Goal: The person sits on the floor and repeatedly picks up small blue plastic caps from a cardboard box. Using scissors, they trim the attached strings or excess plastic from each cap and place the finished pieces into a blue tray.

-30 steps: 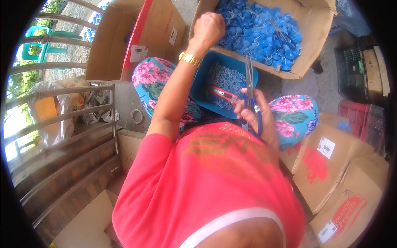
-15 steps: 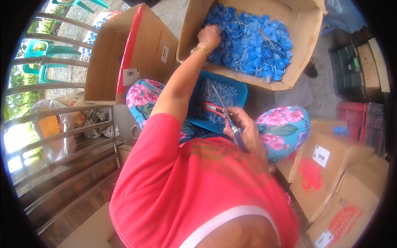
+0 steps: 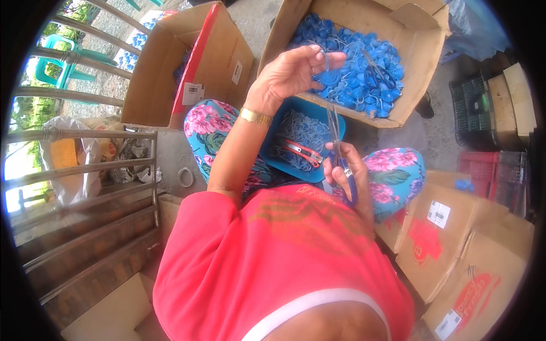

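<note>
Left hand pinches a small blue piece, hard to identify; right hand grips scissors, handles partly hidden.

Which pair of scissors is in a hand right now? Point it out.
The blue-handled scissors in the right hand, blades pointing up. A second pair of scissors lies loose on the blue caps in the cardboard box, untouched.

Left hand pinching small ring, right hand gripping scissors, blue tray on lap
</note>
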The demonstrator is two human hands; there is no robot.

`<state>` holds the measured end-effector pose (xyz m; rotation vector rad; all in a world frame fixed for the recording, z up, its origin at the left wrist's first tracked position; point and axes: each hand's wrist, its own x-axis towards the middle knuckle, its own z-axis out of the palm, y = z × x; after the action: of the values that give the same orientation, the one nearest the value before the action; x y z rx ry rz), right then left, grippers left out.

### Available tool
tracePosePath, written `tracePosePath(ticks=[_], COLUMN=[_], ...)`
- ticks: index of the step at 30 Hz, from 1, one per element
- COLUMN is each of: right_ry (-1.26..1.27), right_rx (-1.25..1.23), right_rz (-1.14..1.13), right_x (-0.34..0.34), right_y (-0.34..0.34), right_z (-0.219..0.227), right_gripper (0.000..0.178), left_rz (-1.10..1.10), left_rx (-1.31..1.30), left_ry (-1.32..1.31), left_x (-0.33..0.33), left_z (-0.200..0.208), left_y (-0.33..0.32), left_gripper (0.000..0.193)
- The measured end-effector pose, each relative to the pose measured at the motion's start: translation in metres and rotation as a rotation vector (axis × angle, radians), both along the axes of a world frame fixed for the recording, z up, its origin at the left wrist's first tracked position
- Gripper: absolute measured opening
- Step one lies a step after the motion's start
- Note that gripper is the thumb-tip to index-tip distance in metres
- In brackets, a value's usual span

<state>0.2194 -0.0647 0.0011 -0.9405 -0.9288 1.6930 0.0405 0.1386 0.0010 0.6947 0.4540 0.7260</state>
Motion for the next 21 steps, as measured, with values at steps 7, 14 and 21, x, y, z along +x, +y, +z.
tracePosePath(ticks=[7, 14, 21], right_ry=[-0.236, -0.328, -0.317], right_rx=[0.139, 0.118, 0.099], right_rz=[-0.097, -0.072, -0.039], right_x=[0.014, 0.010, 0.013], right_y=[-0.001, -0.007, -0.012], right_z=[0.007, 0.019, 0.015], right_gripper=[0.050, 0.065, 0.066], left_rz=[-0.056, -0.008, -0.042], left_rx=[-0.143, 0.042, 0.150], left_ry=[-0.250, -0.145, -0.036], left_x=[-0.005, -0.012, -0.022], left_z=[0.020, 0.037, 0.032], left_y=[-0.046, -0.073, -0.078], left_gripper=[0.022, 0.041, 0.045])
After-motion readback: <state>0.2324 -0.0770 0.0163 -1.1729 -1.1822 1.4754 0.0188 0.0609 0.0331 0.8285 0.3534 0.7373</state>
